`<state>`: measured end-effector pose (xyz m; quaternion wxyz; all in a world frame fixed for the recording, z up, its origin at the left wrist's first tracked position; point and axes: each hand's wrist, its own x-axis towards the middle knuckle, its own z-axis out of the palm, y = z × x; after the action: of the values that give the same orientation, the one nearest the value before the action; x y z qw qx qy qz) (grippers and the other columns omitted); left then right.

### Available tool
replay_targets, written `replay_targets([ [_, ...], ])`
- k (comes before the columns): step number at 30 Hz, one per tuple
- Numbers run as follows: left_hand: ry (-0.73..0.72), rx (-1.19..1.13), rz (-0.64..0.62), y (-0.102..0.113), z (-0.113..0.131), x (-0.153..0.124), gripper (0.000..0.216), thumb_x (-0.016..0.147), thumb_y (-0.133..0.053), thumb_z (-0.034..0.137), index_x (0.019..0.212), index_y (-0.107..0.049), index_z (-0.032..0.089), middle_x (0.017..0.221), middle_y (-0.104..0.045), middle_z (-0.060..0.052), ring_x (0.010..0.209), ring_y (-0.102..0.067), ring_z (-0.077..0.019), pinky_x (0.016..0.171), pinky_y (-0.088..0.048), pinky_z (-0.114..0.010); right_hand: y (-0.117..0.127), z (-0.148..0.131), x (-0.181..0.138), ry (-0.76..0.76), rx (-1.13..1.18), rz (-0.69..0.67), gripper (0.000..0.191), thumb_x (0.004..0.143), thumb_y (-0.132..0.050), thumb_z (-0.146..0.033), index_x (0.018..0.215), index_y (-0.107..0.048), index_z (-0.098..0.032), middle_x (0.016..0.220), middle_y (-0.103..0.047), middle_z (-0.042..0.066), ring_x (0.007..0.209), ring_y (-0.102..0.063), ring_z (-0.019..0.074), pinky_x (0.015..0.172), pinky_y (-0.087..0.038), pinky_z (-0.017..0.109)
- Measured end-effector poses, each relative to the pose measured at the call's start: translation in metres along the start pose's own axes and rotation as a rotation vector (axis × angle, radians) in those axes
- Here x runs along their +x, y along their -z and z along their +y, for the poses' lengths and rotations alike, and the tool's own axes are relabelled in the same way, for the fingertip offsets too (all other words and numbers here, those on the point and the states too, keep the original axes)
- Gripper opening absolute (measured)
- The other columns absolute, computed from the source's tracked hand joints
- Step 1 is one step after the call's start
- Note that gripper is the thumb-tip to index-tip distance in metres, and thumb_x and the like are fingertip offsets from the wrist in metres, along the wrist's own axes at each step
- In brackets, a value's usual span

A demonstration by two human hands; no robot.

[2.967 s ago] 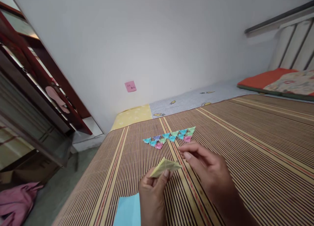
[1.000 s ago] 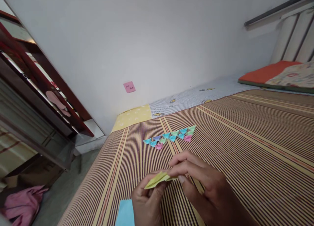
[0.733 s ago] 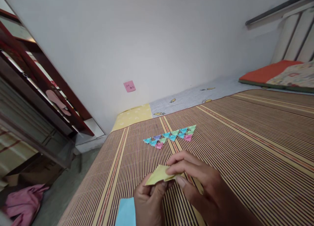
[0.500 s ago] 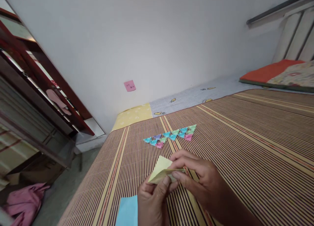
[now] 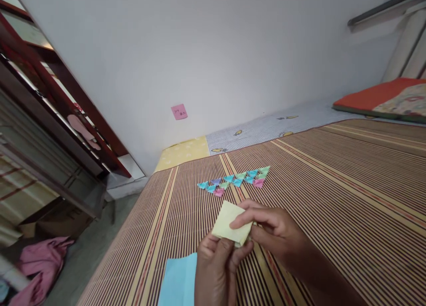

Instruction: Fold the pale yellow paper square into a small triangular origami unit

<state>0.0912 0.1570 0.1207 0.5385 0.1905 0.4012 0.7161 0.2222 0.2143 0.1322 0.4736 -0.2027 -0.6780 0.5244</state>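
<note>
A pale yellow sheet of folded paper [image 5: 229, 219], now roughly a flat square, is held between both hands above the striped mat. My left hand [image 5: 218, 261] grips its lower edge, thumb in front and fingers behind. With the index finger lying across its face, my right hand [image 5: 269, 228] pinches the right side; some of its fingertips are hidden behind the paper. Beside my left wrist lies a light blue sheet of paper [image 5: 178, 279], partly covered by the hand. Beyond the hands, several small folded paper triangles [image 5: 237, 182] in blue, green, pink and purple sit in rows.
The striped mat [image 5: 316, 186] covers the bed up to a patterned sheet [image 5: 253, 131] along the white wall. A pink note [image 5: 179, 111] is stuck on the wall. An orange folded pad [image 5: 369, 95] lies at the far right. Pink cloth [image 5: 43, 266] is on the floor at left.
The yellow paper was partly open with a raised flap; now it shows a flat square face. My right index finger has moved onto that face. The view has shifted slightly.
</note>
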Motion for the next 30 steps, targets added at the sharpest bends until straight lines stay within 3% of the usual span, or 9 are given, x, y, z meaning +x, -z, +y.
replay_targets([
  [5, 0.102, -0.047, -0.096, 0.004, 0.001, 0.004, 0.046, 0.064, -0.088, 0.018, 0.108, -0.075, 0.014, 0.098, -0.078, -0.013, 0.086, -0.075, -0.0279, 0.077, -0.064, -0.040, 0.001, 0.000, -0.001, 0.013, -0.030, 0.009, 0.033, 0.084, -0.049, -0.006, 0.088, -0.077, -0.022, 0.097, -0.065, 0.003, 0.087, -0.062, 0.0156, 0.076, -0.050, 0.028],
  [11, 0.125, -0.158, -0.068, -0.002, 0.002, 0.002, 0.056, 0.062, -0.085, 0.008, 0.116, -0.073, 0.017, 0.109, -0.077, -0.013, 0.093, -0.075, -0.0307, 0.084, -0.063, -0.040, 0.004, 0.001, -0.002, 0.069, -0.108, -0.009, 0.040, 0.082, -0.043, -0.003, 0.090, -0.077, -0.024, 0.095, -0.062, 0.002, 0.085, -0.061, 0.0147, 0.074, -0.049, 0.027],
  [18, 0.126, -0.178, -0.111, -0.003, 0.003, 0.000, 0.052, 0.076, -0.073, 0.003, 0.126, -0.067, 0.016, 0.116, -0.075, -0.015, 0.101, -0.073, -0.0289, 0.090, -0.061, -0.040, 0.014, -0.001, -0.003, 0.078, -0.199, -0.063, 0.039, 0.080, -0.054, -0.007, 0.102, -0.077, -0.028, 0.108, -0.069, 0.003, 0.103, -0.062, 0.0199, 0.084, -0.051, 0.031],
  [26, 0.109, -0.088, -0.124, -0.001, 0.004, 0.000, 0.043, 0.077, -0.079, 0.011, 0.119, -0.070, 0.014, 0.099, -0.076, -0.012, 0.085, -0.074, -0.0216, 0.080, -0.064, -0.038, 0.018, 0.000, -0.001, 0.061, -0.133, -0.109, 0.029, 0.093, -0.056, -0.018, 0.109, -0.077, -0.030, 0.109, -0.067, 0.003, 0.100, -0.063, 0.0188, 0.087, -0.050, 0.033],
  [30, 0.078, 0.005, -0.148, -0.002, 0.002, -0.002, 0.044, 0.075, -0.083, 0.024, 0.116, -0.071, 0.011, 0.098, -0.076, -0.013, 0.091, -0.073, -0.0257, 0.081, -0.064, -0.041, 0.016, -0.002, 0.001, 0.061, -0.119, -0.099, 0.026, 0.098, -0.055, -0.024, 0.111, -0.077, -0.027, 0.108, -0.066, 0.005, 0.104, -0.062, 0.0194, 0.091, -0.048, 0.033],
])
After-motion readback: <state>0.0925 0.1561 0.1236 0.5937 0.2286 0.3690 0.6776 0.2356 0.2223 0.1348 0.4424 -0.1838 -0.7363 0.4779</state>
